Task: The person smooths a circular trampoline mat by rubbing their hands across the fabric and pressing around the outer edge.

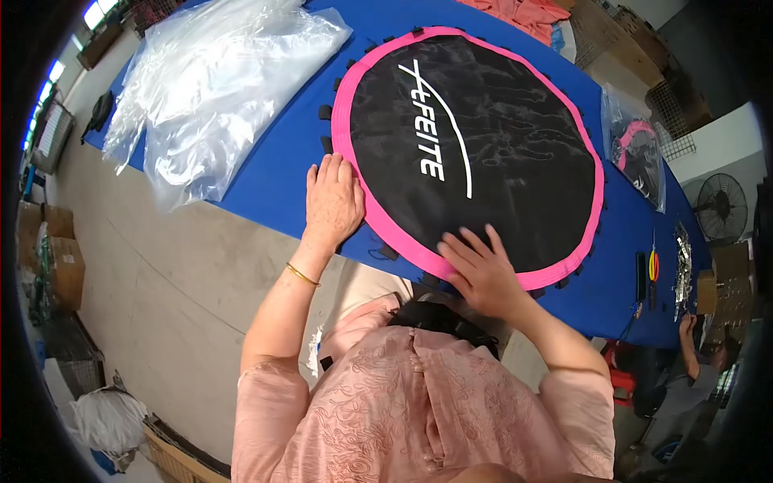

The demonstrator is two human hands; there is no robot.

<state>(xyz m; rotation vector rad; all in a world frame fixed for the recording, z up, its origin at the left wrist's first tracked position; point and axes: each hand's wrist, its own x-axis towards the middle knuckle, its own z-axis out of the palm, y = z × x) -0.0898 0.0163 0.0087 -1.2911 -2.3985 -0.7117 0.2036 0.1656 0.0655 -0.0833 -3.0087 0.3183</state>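
Observation:
A round black mat (523, 161) with a pink border and white lettering lies flat on the blue table (278, 177). Black tabs stick out around its edge. My left hand (332, 197) rests at the mat's left edge, fingers extended and close together, holding nothing that I can see. On the near part of the mat, over the border and the black fabric, is my right hand (483, 270), its fingers spread and slightly blurred, with nothing in it.
Clear plastic bags (217, 88) are piled at the table's far left. A bagged pink and black item (636, 149) lies right of the mat. Farther right are tools (653, 270) and metal pieces (683, 270). Another person (684, 386) is at the lower right, beside a fan (721, 205).

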